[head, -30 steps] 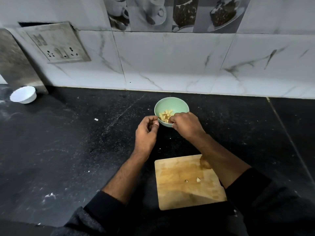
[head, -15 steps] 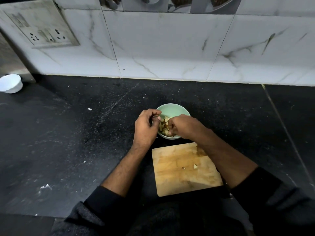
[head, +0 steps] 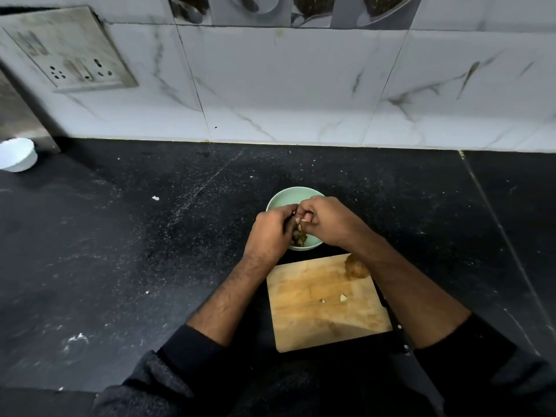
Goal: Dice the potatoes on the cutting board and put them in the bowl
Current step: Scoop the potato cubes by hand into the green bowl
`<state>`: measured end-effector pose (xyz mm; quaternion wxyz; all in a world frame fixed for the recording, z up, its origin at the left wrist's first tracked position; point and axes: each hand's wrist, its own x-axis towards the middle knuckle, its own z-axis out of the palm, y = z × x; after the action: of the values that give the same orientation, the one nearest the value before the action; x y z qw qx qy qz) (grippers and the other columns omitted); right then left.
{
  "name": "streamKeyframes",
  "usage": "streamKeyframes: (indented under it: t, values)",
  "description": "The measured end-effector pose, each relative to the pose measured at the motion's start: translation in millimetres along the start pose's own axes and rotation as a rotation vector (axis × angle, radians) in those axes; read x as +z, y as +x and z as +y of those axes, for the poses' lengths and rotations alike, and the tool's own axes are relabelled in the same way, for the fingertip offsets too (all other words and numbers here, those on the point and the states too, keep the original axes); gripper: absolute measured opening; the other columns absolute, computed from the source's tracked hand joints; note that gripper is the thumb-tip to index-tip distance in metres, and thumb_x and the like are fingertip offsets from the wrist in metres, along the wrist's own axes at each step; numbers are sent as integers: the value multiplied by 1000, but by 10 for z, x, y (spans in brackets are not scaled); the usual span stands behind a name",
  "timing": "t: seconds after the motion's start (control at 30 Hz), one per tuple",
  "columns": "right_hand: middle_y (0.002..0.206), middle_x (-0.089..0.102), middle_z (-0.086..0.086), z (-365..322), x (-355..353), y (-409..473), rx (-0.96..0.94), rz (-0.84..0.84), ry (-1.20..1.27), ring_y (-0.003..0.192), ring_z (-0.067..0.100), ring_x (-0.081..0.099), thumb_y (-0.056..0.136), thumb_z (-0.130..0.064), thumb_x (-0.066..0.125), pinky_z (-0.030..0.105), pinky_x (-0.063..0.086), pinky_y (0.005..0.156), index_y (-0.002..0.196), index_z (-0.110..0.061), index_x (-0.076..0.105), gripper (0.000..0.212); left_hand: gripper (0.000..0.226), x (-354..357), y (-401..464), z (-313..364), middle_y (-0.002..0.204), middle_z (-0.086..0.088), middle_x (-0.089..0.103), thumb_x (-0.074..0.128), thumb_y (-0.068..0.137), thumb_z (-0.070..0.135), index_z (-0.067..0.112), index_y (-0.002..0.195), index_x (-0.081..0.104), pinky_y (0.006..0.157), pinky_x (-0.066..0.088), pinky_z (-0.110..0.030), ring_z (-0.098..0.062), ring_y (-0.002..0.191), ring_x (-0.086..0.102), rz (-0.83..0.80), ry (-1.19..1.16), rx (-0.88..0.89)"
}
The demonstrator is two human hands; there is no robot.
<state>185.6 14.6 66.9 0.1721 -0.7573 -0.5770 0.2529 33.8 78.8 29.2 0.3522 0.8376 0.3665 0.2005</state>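
Note:
A pale green bowl (head: 288, 196) stands on the black counter just beyond the wooden cutting board (head: 304, 323). Diced potato pieces (head: 301, 238) lie in it. Both hands hover over the bowl with curled fingers and meeting fingertips. My left hand (head: 269, 234) covers the bowl's left rim, and I see nothing in it. My right hand (head: 329, 221) pinches a pale potato bit at its fingertips. A whole brown potato (head: 356, 266) sits on the board's far right corner. Two small cut bits (head: 343, 297) lie mid-board.
A dark riveted handle (head: 401, 332), perhaps a knife, lies along the board's right edge under my right forearm. A small white bowl (head: 16, 155) stands far left by the tiled wall. A socket plate (head: 69, 52) hangs on the wall. Crumbs dot the counter.
The bowl has come closer to the board's far edge. My two hands have drawn together over it until their fingertips meet. The view has tilted.

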Motion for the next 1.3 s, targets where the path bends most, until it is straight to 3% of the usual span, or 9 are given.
streamKeyframes:
  t: [0.17,0.33,0.5,0.63,0.77,0.93,1.03,1.2,1.3]
  values:
    - [80,70,-6,45,166,-87,76,123,208,75,5,66,87,-11,72,21,54,73,97,-19,74,13,31,37,-2,7,86,3,75,50,86,48,39,110,68,71,60,-39,-17,79,71,47,67,-97]
    - [84,68,-9,7,290,-115,123,243,237,76,1,64,88,-11,73,7,46,70,110,-15,73,23,21,49,-73,-2,88,-1,76,61,90,31,33,108,72,73,61,-40,-21,81,72,92,85,-82]
    - [90,69,-6,-127,227,-372,61,298,216,80,5,65,90,-13,70,28,57,78,115,-16,71,25,14,-70,-196,96,86,6,77,68,93,19,23,102,77,74,59,-32,-6,78,71,92,-40,14]
    - [96,67,-10,-40,358,-905,39,228,200,85,-1,63,90,-20,73,24,55,76,114,-22,69,24,11,-100,-587,110,91,10,75,76,86,14,19,96,77,77,55,-20,-1,83,69,9,-91,139]
    - [96,72,-12,162,681,-1158,126,80,250,90,-3,66,89,-22,74,25,56,84,110,-23,71,22,7,157,-943,9,81,11,72,76,85,14,21,86,74,72,51,-20,-2,76,64,-147,-69,-3]
    - [90,65,-12,328,814,-1189,131,92,115,85,5,62,90,-13,70,36,55,80,96,-24,73,12,11,273,-1069,-107,79,13,72,74,85,9,19,83,76,72,42,-4,3,75,65,-249,-60,-186]
    - [92,63,-10,293,704,-1116,103,142,115,85,5,62,91,-13,70,36,56,79,95,-21,74,10,12,219,-1075,-103,82,14,72,73,88,9,20,84,77,71,40,-1,8,78,63,-188,-66,-222]
    - [97,66,-6,-34,413,-667,-21,312,102,85,8,61,94,-20,67,29,52,74,100,-19,73,9,9,30,-941,-80,85,10,69,71,91,16,23,85,72,69,43,-7,0,79,63,54,-69,-170]
    - [102,66,-2,-80,394,-131,-14,243,11,90,16,63,92,-18,68,33,53,78,105,-21,72,14,3,-85,-780,-31,85,10,69,70,92,16,19,91,71,71,47,-13,-3,80,63,105,-95,-140]
